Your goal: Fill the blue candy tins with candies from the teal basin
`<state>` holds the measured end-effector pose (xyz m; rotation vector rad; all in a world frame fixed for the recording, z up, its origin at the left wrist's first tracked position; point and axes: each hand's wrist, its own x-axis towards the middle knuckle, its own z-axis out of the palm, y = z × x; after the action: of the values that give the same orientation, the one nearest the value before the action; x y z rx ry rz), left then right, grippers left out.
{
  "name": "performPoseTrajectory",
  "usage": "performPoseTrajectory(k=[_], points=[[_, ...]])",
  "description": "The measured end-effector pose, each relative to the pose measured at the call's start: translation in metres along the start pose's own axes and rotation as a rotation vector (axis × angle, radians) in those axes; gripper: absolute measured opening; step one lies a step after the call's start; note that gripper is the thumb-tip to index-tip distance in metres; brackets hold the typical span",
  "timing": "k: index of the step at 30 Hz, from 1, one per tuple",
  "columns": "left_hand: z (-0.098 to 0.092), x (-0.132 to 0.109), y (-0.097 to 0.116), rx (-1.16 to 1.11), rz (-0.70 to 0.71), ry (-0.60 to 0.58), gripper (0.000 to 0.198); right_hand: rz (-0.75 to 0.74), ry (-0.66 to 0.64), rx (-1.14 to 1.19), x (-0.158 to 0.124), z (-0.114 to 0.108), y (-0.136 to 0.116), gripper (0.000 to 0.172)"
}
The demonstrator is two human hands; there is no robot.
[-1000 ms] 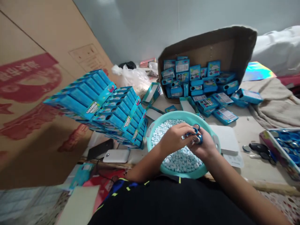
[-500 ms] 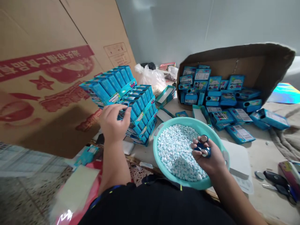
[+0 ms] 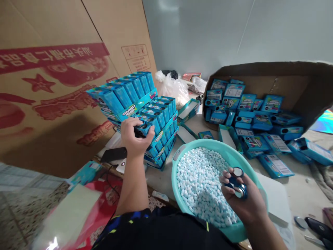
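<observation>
My left hand (image 3: 137, 137) is at the near end of stacked display trays (image 3: 161, 133) filled with upright blue candy boxes. Its thumb and fingers close around a blue candy box (image 3: 146, 128) at the tray's edge; part of that box is hidden by the hand. Over the right side of a turquoise tub (image 3: 179, 152) is my right hand (image 3: 247, 201), palm up. Several small round blue-and-silver caps (image 3: 238, 172) lie gripped in its curled fingers. Small white and pale blue candies (image 3: 200, 173) fill the tub below.
A cardboard carton (image 3: 291, 83) on its side spills blue candy boxes (image 3: 275, 165) onto the table. A large printed carton (image 3: 65, 86) stands at left. Near the left arm lies a black phone (image 3: 113, 155); scissors (image 3: 318, 227) lie at lower right. Unfilled trays (image 3: 188, 111) sit behind the tub.
My left hand has moved onto a candy box in the tray and closed around it. My right hand still holds the round caps over the tub. The view has shifted slightly.
</observation>
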<state>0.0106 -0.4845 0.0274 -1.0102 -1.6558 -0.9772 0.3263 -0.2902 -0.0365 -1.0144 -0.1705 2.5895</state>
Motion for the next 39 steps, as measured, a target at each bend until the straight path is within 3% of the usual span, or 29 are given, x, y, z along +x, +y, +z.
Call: performPoseTrajectory(k=[4,11,15,22,27,32,34,37,38,39], points=[[0.005,-0.004,0.009,0.044,0.038,0.051,0.027,-0.025,0.033,0.01,-0.002,0.0,-0.001,0.02],[0.006,-0.009,0.011,0.145,0.013,0.005,0.028,-0.02,0.117,0.028,-0.003,0.005,-0.003,0.017],[0.005,-0.009,0.008,0.102,0.022,-0.031,0.034,-0.024,0.105,0.021,-0.003,0.002,-0.002,0.023],[0.002,-0.017,0.013,0.149,0.031,-0.016,0.025,0.004,0.1,0.004,0.002,-0.006,-0.001,0.029],[0.005,-0.02,0.007,0.115,0.012,0.011,0.025,-0.066,0.007,-0.196,0.006,-0.009,0.004,0.038],[0.01,-0.01,-0.003,0.066,0.094,0.081,0.026,-0.182,-0.081,-0.523,0.006,-0.01,0.02,0.046],[0.011,-0.011,0.006,0.06,0.103,0.175,0.026,-0.158,-0.115,-0.597,0.006,-0.009,0.025,0.052],[0.011,-0.024,0.042,-0.039,0.094,0.298,0.05,-0.145,-0.171,-0.73,0.002,-0.005,0.028,0.065],[0.011,-0.031,0.058,-0.138,0.099,0.224,0.053,-0.149,-0.184,-0.762,0.001,-0.005,0.028,0.068],[0.012,-0.037,0.076,-0.28,0.106,0.065,0.049,-0.152,-0.197,-0.788,0.0,-0.004,0.028,0.069]])
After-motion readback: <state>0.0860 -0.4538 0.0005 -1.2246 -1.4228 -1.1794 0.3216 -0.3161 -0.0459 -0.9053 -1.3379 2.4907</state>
